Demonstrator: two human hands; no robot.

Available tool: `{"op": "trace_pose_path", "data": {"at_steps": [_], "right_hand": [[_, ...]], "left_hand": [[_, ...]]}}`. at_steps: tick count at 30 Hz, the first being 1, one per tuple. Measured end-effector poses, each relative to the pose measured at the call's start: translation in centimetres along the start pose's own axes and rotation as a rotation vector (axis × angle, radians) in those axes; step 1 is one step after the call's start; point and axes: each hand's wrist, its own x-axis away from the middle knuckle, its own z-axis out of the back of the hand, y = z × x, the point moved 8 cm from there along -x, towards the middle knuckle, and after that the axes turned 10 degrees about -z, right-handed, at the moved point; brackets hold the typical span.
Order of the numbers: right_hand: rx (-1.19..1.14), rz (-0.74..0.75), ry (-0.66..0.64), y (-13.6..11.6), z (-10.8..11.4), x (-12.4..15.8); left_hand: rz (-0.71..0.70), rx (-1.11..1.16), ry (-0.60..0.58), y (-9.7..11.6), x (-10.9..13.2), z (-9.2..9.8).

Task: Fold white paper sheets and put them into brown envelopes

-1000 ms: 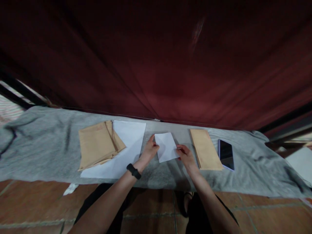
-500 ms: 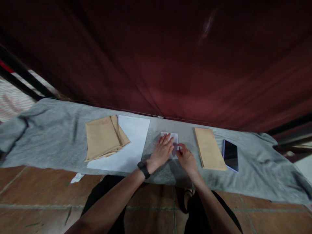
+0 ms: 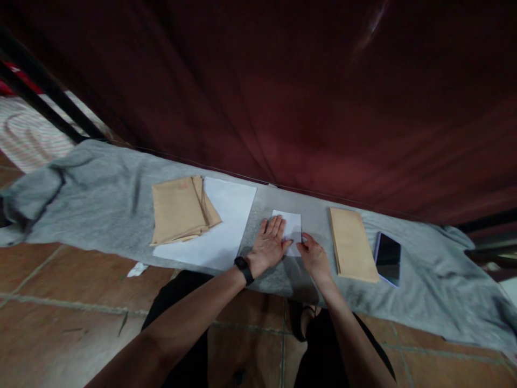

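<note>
A small folded white paper (image 3: 294, 226) lies flat on the grey cloth in front of me. My left hand (image 3: 269, 245), with a black band on its wrist, rests palm down over the paper's left part, fingers stretched out. At the right edge of the same paper is my right hand (image 3: 314, 258), its thumb and curled fingers closed on that edge. Left of my hands, larger white sheets (image 3: 238, 210) lie partly under several brown envelopes (image 3: 177, 210).
A stack of brown envelopes (image 3: 353, 242) lies to the right, beside a phone (image 3: 388, 258) with a purple case. The grey cloth (image 3: 109, 199) covers a long narrow surface. Behind it hangs a dark red curtain (image 3: 258, 108). A white scrap (image 3: 138, 269) is on the tiled floor.
The raised right part of the small paper now lies flat. My left hand has shifted toward its left side, thumb spread out. The whole view has turned slightly.
</note>
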Motion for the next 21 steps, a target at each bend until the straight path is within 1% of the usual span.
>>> {"op": "trace_pose_path", "data": {"at_steps": [3,8,11,13,15,18,20,21], "right_hand": [[-0.049,-0.001,-0.014,0.2,-0.1,-0.2],[-0.207,-0.008,-0.02,0.6,-0.3,-0.9],[-0.296,0.004,-0.028,0.4,-0.6,-1.3],[-0.381,0.023,-0.015,0.0,-0.3,-1.5],[-0.488,0.038,0.026,-0.3,0.6,-1.6],[-0.612,0.061,0.158,-0.6,3.4,-1.5],[-0.611,0.104,0.287,-0.8,5.7,-1.0],[-0.58,0.137,0.352,-1.1,6.7,-0.7]], "left_hand": [[0.022,-0.009,-0.001,0.0,0.0,0.0],[0.018,-0.019,0.003,0.2,0.1,0.0],[0.004,-0.026,0.005,0.4,0.2,0.3],[0.005,-0.017,0.007,0.5,0.2,0.7],[0.013,0.019,0.026,0.5,0.2,1.4],[0.037,0.165,0.101,0.2,-0.2,2.8],[0.078,0.368,0.184,-0.5,-0.6,3.8],[0.13,0.529,0.236,-1.2,-0.7,4.0]]}}
